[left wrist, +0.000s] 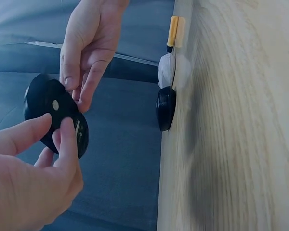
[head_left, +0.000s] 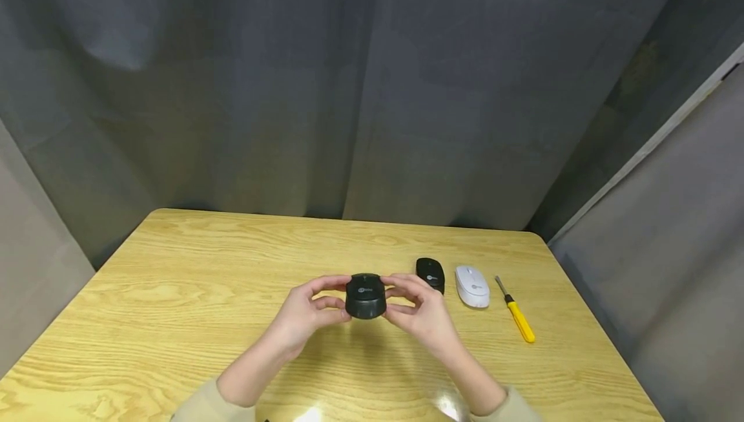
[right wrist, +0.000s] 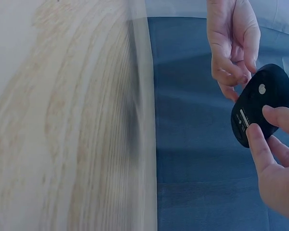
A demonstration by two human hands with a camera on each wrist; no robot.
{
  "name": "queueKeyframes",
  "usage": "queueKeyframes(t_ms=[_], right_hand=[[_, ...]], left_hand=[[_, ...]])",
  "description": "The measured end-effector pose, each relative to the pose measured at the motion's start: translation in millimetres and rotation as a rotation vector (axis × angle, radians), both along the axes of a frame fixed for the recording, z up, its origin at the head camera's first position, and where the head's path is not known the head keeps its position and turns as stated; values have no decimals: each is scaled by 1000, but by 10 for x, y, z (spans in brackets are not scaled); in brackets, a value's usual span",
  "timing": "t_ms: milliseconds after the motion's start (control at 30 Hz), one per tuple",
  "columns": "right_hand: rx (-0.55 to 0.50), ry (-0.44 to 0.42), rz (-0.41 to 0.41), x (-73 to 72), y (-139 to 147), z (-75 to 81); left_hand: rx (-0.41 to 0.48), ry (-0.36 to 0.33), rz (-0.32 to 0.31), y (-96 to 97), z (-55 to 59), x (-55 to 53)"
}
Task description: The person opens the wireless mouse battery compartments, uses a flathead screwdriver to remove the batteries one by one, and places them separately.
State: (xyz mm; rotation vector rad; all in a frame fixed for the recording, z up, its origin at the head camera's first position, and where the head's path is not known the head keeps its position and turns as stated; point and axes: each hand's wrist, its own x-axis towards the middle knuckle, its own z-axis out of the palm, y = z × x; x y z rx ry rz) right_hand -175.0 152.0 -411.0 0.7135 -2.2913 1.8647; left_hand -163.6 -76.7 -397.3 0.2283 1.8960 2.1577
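Observation:
Raised above the table, a black computer mouse (head_left: pixel 365 295) is gripped from both sides by two hands. My left hand (head_left: pixel 303 309) pinches its left side between thumb and fingers. On the opposite side, my right hand (head_left: pixel 422 313) holds it the same way. In the left wrist view the underside of the mouse (left wrist: pixel 53 103) shows a round light spot and a label strip. The right wrist view shows the same underside of the mouse (right wrist: pixel 267 96), with fingertips touching it.
A second black mouse (head_left: pixel 430 272) lies on the wooden table (head_left: pixel 203 280) behind my right hand. To its right are a white mouse (head_left: pixel 473 286) and a screwdriver with a yellow handle (head_left: pixel 520 322). A dark grey curtain (head_left: pixel 279 86) hangs behind the table.

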Motion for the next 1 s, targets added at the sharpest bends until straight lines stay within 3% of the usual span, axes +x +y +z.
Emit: queueKeyframes(t_ms=[467,800,1000], right_hand=[[59,67,-105,26,-33,-35],[-60,-64,-38,63,-57,1],[-15,-94,-60,86,-53,36]], left_hand=[[-143,74,53,21,-4,3],[-138,70,51,27,46,36],[-171,90,38,12,61,41]])
